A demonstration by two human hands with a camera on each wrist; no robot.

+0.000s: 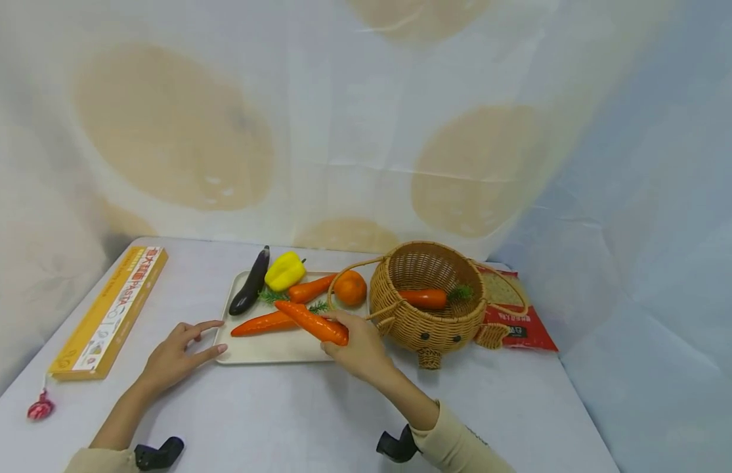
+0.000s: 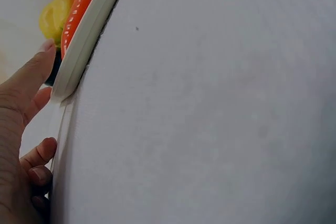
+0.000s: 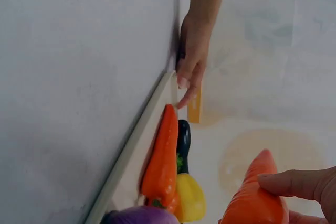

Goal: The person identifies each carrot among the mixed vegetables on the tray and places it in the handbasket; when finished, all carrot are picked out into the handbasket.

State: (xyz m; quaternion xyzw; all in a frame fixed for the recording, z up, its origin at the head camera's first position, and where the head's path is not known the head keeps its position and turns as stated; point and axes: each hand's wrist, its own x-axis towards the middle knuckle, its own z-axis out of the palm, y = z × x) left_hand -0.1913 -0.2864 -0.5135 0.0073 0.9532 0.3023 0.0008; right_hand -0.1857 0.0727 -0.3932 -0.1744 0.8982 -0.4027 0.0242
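Four glossy, tapered orange carrots (image 1: 309,320); your right hand (image 1: 362,348) pinches one, axis slanting, tip leftward; left hand (image 1: 175,355) relaxed.

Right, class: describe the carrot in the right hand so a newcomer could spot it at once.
Find the cream tray beside the wicker basket. Above the tray, the right hand grips a carrot. Other carrots lie on the tray or in the basket; only this one is held.
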